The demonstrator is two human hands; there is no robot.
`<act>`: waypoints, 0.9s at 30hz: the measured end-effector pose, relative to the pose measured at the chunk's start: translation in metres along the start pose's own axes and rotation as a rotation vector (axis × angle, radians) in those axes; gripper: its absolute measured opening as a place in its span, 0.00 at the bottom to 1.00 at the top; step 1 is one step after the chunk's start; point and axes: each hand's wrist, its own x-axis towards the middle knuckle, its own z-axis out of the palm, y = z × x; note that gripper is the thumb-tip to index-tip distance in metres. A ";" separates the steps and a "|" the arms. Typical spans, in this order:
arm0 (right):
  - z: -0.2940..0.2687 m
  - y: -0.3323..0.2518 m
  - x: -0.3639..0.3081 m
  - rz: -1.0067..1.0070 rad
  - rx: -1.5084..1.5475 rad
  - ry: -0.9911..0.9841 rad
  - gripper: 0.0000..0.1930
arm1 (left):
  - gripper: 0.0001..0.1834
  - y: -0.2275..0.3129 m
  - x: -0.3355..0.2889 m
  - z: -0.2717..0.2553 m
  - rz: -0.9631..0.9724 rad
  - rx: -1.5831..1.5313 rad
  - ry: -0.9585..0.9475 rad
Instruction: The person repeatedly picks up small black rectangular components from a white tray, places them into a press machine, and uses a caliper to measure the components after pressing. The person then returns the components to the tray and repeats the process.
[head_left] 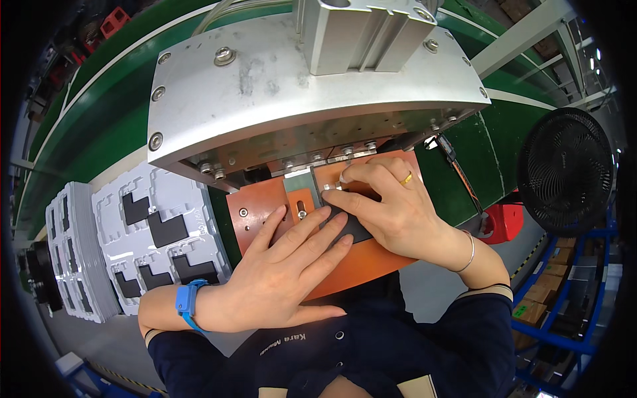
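Note:
A flat dark grey piece (353, 227) lies on an orange fixture plate (355, 265) at the front of a metal press. My left hand (285, 265) rests flat with its fingers spread, the fingertips touching the dark piece and the orange block (296, 203) beside it. From the right, my right hand (398, 212) bends over the far part of the piece. Its thumb and index finger come together in a pinch by a small shiny bit (330, 188); what they hold is mostly hidden by the fingers.
The press's silver housing (265, 86) overhangs the plate just beyond my hands. White moulded trays (159, 225) with black L-shaped pieces stand at the left, next to a tray stack (76, 252). A black fan (566, 171) and a red object (502, 222) are at the right.

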 end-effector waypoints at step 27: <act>-0.013 0.019 -0.008 0.113 0.304 0.020 0.15 | 0.50 -0.018 0.008 -0.009 -0.055 0.011 -0.034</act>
